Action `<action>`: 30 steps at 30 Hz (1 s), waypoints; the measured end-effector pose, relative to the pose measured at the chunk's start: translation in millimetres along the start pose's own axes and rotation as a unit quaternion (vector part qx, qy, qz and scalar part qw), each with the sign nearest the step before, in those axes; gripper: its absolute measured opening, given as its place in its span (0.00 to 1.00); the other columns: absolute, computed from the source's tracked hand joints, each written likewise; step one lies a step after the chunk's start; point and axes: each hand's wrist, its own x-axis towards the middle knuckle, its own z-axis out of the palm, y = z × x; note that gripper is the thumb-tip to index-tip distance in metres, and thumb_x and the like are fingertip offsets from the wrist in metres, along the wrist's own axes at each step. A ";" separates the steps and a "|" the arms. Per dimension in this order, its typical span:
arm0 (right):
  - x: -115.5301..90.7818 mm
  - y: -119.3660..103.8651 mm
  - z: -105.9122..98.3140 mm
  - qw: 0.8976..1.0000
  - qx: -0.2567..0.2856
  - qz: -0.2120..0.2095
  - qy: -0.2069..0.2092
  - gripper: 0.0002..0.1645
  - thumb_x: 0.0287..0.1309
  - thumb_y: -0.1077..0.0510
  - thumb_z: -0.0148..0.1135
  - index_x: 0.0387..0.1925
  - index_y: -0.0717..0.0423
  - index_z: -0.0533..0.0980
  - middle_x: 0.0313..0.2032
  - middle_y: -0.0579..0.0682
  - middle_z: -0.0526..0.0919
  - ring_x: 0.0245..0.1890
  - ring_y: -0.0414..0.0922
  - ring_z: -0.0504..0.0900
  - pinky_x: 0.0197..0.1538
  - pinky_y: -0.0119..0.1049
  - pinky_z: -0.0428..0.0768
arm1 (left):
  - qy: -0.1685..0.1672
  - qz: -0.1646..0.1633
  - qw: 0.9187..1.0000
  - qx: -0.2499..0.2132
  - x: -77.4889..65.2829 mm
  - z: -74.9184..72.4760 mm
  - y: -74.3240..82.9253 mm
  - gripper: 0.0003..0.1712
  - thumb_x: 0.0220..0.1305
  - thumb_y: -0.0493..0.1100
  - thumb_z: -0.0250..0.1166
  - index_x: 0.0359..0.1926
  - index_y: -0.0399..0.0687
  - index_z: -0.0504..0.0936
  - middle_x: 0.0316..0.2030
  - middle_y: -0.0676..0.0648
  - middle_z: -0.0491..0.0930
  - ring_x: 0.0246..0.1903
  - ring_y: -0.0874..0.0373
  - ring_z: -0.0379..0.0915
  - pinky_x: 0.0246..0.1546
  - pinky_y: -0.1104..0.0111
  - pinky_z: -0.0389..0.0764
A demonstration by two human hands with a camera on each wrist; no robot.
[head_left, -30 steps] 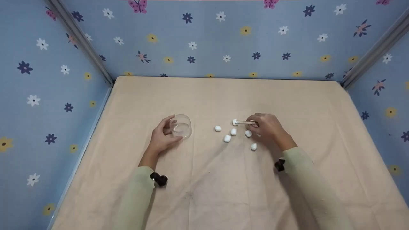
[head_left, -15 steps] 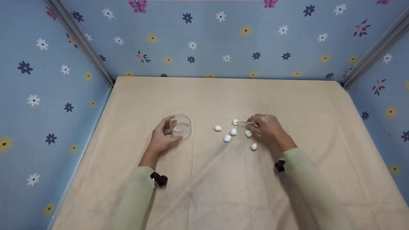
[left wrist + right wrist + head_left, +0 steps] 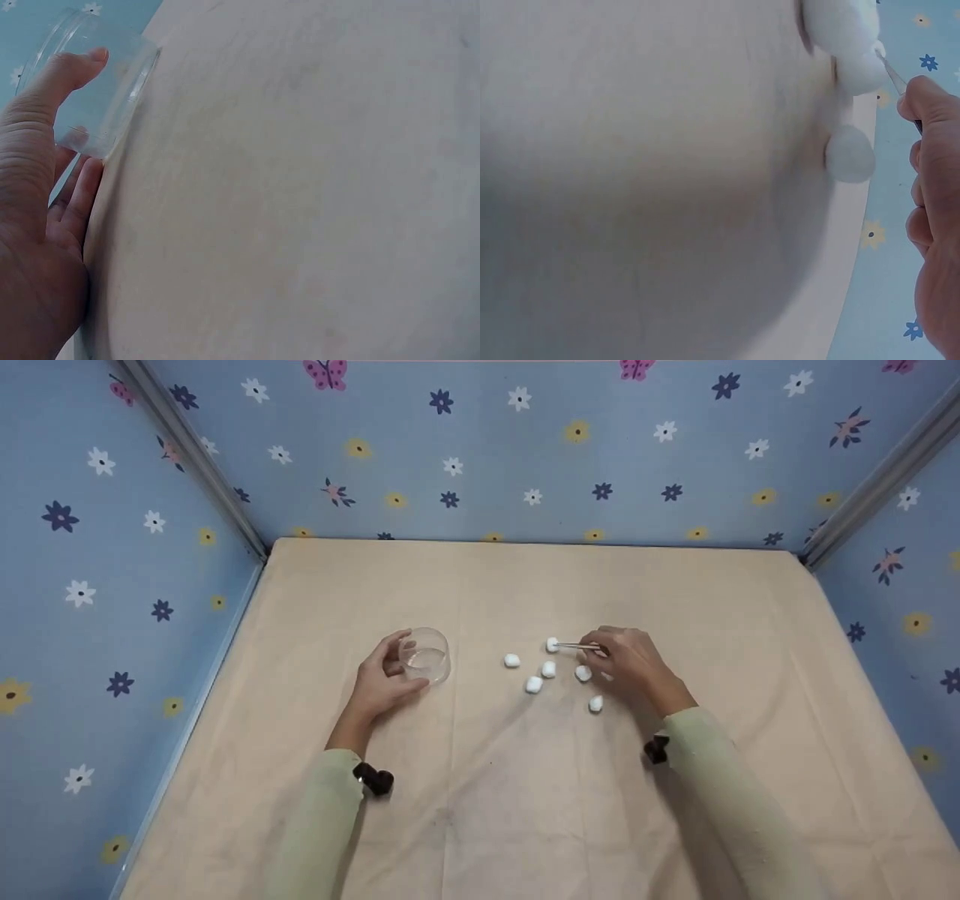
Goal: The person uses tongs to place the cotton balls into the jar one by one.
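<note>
My left hand (image 3: 386,682) grips a clear round plastic jar (image 3: 427,660) on the left part of the table, thumb on the near side and fingers round the far side. In the left wrist view the thumb crosses the wall of the jar (image 3: 112,94). To the right, my right hand (image 3: 628,656) pinches slim tweezers (image 3: 576,646) pointing left, their tips at a white cotton ball (image 3: 552,644). The right wrist view shows the metal tip of the tweezers (image 3: 895,77) beside overlapping cotton balls; the handle is mostly hidden in the fist.
Several more cotton balls lie between the hands, among them one cotton ball (image 3: 511,661) nearest the jar and another cotton ball (image 3: 595,703) closest to the front. A beige cloth (image 3: 510,810) covers the table. Blue flowered panels (image 3: 495,450) enclose the back and sides.
The tweezers' prongs have drawn closer together at the cotton ball, which has shifted only a touch. The left hand and jar have stayed put.
</note>
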 end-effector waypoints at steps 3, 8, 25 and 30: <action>1.2 1.6 -2.2 1.000 0.001 -0.012 0.008 0.07 0.71 0.59 0.75 0.46 0.56 0.92 0.34 0.55 0.91 0.29 0.49 0.82 0.35 0.44 0.81 | 0.001 0.002 1.000 0.000 0.0 0.2 0.5 0.55 0.59 0.32 0.85 0.84 0.51 0.70 0.72 0.33 0.79 0.66 0.37 0.82 0.73 0.49 0.83; 4.5 4.7 -7.2 0.998 -0.001 -0.043 0.034 0.07 0.68 0.64 0.75 0.46 0.58 0.90 0.33 0.56 0.91 0.27 0.52 0.85 0.33 0.49 0.83 | 0.003 0.002 1.000 0.001 0.2 0.4 0.6 0.55 0.58 0.31 0.84 0.84 0.50 0.70 0.72 0.33 0.79 0.67 0.36 0.82 0.75 0.47 0.82; 9.4 1.2 -10.7 0.997 -0.013 -0.057 0.059 0.06 0.68 0.65 0.74 0.45 0.58 0.91 0.31 0.56 0.90 0.25 0.50 0.82 0.30 0.44 0.80 | 0.000 0.010 1.000 -0.006 1.4 -0.2 -1.9 0.55 0.59 0.31 0.85 0.84 0.49 0.71 0.74 0.34 0.79 0.68 0.36 0.81 0.73 0.52 0.83; 13.4 -3.2 -9.9 0.996 -0.013 -0.059 0.063 0.06 0.68 0.65 0.74 0.45 0.57 0.91 0.30 0.56 0.90 0.24 0.50 0.82 0.30 0.44 0.80 | 0.002 0.014 1.000 0.002 1.5 -0.7 -0.9 0.55 0.58 0.32 0.85 0.84 0.49 0.71 0.74 0.34 0.80 0.68 0.38 0.82 0.71 0.58 0.84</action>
